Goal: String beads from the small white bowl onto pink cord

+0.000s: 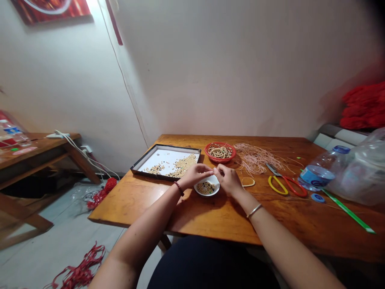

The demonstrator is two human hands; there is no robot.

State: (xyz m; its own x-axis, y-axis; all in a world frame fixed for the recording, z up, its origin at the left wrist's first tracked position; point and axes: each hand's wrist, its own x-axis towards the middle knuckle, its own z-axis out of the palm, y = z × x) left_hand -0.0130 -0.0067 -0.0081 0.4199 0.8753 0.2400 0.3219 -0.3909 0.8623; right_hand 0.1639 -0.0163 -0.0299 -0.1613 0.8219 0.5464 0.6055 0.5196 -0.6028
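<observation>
Over a small white bowl of tan and dark beads, my two hands meet at the fingertips. My left hand is closed, thumb and fingers pressed together above the bowl's far left rim. At the right rim my right hand is closed in a pinch. What the fingertips hold is too small to make out. A short curved string of pale beads with thin cord lies just right of my right hand. Behind my left hand is a black-rimmed tray with loose beads scattered on its white bottom.
A red basket holds strung beads, beside a tangle of pale cords. Scissors with yellow and red handles, a blue cap, a water bottle, a green strip and a plastic bag lie rightward.
</observation>
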